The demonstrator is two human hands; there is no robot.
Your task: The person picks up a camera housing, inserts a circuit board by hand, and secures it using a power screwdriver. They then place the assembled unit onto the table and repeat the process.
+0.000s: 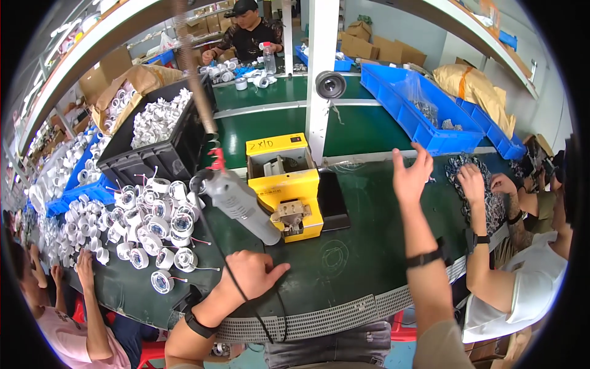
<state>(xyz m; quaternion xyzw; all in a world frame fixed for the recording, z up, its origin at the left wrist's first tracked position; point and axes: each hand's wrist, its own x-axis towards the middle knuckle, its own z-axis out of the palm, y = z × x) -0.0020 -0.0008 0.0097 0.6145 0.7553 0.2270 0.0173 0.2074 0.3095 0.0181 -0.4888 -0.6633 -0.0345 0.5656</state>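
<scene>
My left hand [251, 275] rests low over the green table near its front edge. Its fingers are curled under with nothing visible in them, and the thumb sticks out to the right. My right hand [413, 175] is raised over the right part of the table, fingers apart, holding nothing. Between them stands a yellow fixture [284, 190] with a metal clamp [291, 214] at its front. A grey electric screwdriver [243, 206] hangs tilted at its left side. White round housings [153, 224] with wires lie heaped left of it. A dark flat device [334, 200] lies beside the fixture.
A black crate [163, 144] of small white parts stands behind the housings. At the back right is a blue bin [424, 135]. A co-worker's hands [476, 181] touch a pile of small dark parts [485, 206]. A white post [321, 74] rises behind the fixture; a black cord [230, 270] crosses my left wrist.
</scene>
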